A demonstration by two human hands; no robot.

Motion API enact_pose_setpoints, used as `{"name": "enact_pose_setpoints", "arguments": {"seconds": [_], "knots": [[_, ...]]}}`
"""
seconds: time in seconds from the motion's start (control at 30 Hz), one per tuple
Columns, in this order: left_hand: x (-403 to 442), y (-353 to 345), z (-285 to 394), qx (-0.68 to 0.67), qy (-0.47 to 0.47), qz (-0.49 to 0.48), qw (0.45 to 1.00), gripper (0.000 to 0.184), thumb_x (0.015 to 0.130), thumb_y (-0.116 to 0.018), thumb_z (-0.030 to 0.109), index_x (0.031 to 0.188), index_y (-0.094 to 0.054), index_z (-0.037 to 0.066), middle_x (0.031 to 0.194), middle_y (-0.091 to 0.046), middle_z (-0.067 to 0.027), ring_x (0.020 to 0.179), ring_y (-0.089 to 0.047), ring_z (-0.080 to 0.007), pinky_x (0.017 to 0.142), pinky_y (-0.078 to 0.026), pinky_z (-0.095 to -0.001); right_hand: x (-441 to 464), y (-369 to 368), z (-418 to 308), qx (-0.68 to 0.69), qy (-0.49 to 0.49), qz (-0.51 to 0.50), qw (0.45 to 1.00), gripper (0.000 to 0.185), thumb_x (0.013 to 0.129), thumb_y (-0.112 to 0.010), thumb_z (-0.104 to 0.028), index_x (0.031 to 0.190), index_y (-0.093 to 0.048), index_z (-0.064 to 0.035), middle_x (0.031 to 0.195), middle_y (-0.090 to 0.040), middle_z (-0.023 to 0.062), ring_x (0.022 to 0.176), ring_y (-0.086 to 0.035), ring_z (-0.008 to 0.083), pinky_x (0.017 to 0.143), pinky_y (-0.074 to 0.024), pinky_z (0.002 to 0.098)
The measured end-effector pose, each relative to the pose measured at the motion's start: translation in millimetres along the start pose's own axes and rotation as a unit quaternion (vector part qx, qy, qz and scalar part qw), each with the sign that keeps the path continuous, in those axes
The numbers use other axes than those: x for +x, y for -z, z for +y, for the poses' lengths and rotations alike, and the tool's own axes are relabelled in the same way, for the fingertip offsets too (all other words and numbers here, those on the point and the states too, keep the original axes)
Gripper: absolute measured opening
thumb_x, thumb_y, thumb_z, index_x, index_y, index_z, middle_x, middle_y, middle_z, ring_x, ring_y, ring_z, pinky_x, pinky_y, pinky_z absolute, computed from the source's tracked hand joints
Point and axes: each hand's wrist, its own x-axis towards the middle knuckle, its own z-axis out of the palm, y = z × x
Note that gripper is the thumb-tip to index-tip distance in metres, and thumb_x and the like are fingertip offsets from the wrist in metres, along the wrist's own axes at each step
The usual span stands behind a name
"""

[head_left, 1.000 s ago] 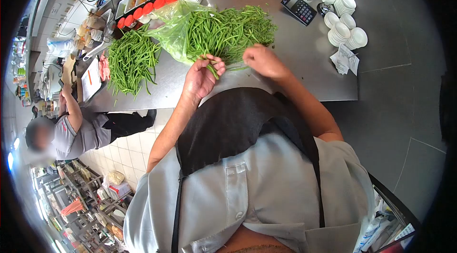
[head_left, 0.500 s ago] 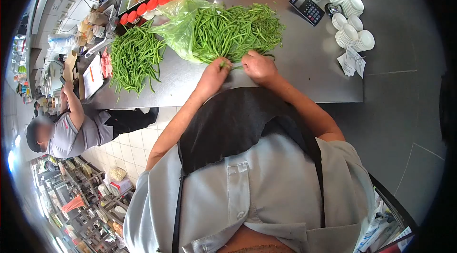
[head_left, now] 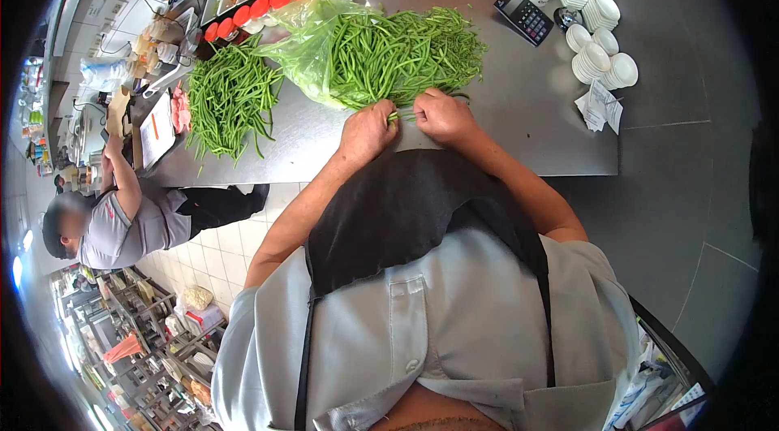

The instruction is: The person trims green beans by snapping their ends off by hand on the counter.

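Observation:
My left hand (head_left: 369, 132) and my right hand (head_left: 445, 116) are both closed, side by side at the near edge of a large heap of green beans (head_left: 381, 53). A green bean (head_left: 405, 114) spans the short gap between them, its ends inside my fingers. The heap lies partly on an opened, see-through green plastic bag (head_left: 307, 49). A second pile of green beans (head_left: 231, 102) sits to the left on the steel counter (head_left: 519, 122).
Right of the heap are a calculator (head_left: 523, 15), stacked white dishes (head_left: 591, 62) and paper slips (head_left: 600, 109). Red-lidded jars (head_left: 260, 7) line the back left. A co-worker (head_left: 130, 224) stands at left, beside a clipboard with paper (head_left: 157, 129).
My left hand has turned and its fingers have closed in further around the bean. My right hand has stayed almost in place.

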Motion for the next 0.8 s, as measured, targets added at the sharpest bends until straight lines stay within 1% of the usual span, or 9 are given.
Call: {"name": "enact_pose_setpoints", "arguments": {"seconds": [0.13,0.17,0.23,0.33,0.37,0.43,0.47,0.57,0.8], "knots": [[-2,4,5,-0.064,-0.059,0.044,0.995,0.016,0.096,-0.066,0.017,0.108,-0.064,0.006,0.090,-0.071,-0.0210,0.084,-0.072,-0.0387,0.074,-0.056,-0.0491,9,10,-19,0.050,0.032,0.026,0.998,0.008,0.084,-0.068,-0.011,0.087,-0.061,-0.0068,0.086,-0.063,0.0131,0.078,-0.066,0.0384,0.068,-0.0529,0.0496],[-3,4,5,-0.106,-0.039,0.040,0.993,0.015,0.098,-0.065,0.017,0.107,-0.064,0.006,0.088,-0.070,-0.0183,0.080,-0.070,-0.0344,0.072,-0.055,-0.0457,11,10,-21,0.056,0.046,0.034,0.997,0.009,0.083,-0.069,-0.010,0.087,-0.061,-0.0067,0.086,-0.063,0.0129,0.077,-0.066,0.0368,0.068,-0.0529,0.0478],[-2,4,6,-0.188,-0.001,0.031,0.982,0.012,0.102,-0.062,0.016,0.106,-0.062,0.004,0.083,-0.067,-0.0130,0.071,-0.066,-0.0260,0.067,-0.053,-0.0390,17,-1,-20,0.187,-0.031,0.053,0.980,0.010,0.085,-0.071,-0.010,0.089,-0.063,-0.0053,0.087,-0.065,0.0114,0.076,-0.066,0.0303,0.070,-0.0535,0.0429],[-2,10,12,-0.377,0.105,0.020,0.920,0.011,0.108,-0.056,0.016,0.107,-0.057,0.005,0.076,-0.057,-0.0045,0.063,-0.054,-0.0152,0.059,-0.046,-0.0313,28,-3,-11,0.333,-0.108,0.086,0.933,0.013,0.089,-0.074,-0.011,0.094,-0.065,-0.0021,0.090,-0.069,0.0089,0.081,-0.066,0.0207,0.077,-0.0539,0.0370],[-2,11,12,-0.480,0.130,0.039,0.867,0.010,0.109,-0.055,0.016,0.108,-0.055,0.006,0.076,-0.055,-0.0031,0.063,-0.052,-0.0146,0.058,-0.044,-0.0307,29,-2,-8,0.373,-0.126,0.097,0.914,0.015,0.090,-0.075,-0.012,0.096,-0.066,-0.0009,0.091,-0.070,0.0080,0.083,-0.066,0.0175,0.079,-0.0539,0.0353],[0,13,11,-0.663,0.173,0.074,0.724,0.009,0.110,-0.053,0.016,0.110,-0.051,0.007,0.076,-0.052,-0.0003,0.062,-0.049,-0.0135,0.056,-0.041,-0.0295,25,8,-5,0.316,-0.117,0.047,0.940,0.021,0.096,-0.072,-0.016,0.107,-0.069,0.0018,0.099,-0.073,0.0077,0.094,-0.067,0.0158,0.086,-0.0542,0.0348],[1,16,5,-0.706,0.166,0.058,0.686,0.007,0.112,-0.050,0.016,0.111,-0.048,0.009,0.076,-0.050,-0.0005,0.064,-0.049,-0.0136,0.057,-0.039,-0.0293,22,7,0,0.328,-0.118,0.010,0.937,0.023,0.097,-0.071,-0.017,0.109,-0.070,0.0018,0.101,-0.074,0.0081,0.095,-0.067,0.0159,0.086,-0.0542,0.0346],[-3,23,8,-0.749,0.176,0.068,0.635,0.007,0.112,-0.050,0.016,0.111,-0.049,0.009,0.078,-0.052,-0.0011,0.066,-0.050,-0.0135,0.059,-0.040,-0.0286,15,4,-2,0.339,-0.140,-0.060,0.928,0.027,0.099,-0.068,-0.020,0.114,-0.071,0.0017,0.104,-0.075,0.0091,0.097,-0.068,0.0161,0.087,-0.0540,0.0341],[-6,24,11,-0.761,0.184,0.053,0.620,0.011,0.112,-0.049,0.017,0.114,-0.051,0.006,0.078,-0.054,-0.0026,0.067,-0.054,-0.0150,0.061,-0.045,-0.0297,15,-1,-11,0.345,-0.118,-0.096,0.926,0.025,0.099,-0.067,-0.019,0.110,-0.071,0.0024,0.099,-0.074,0.0071,0.092,-0.065,0.0137,0.084,-0.0530,0.0329]]}}
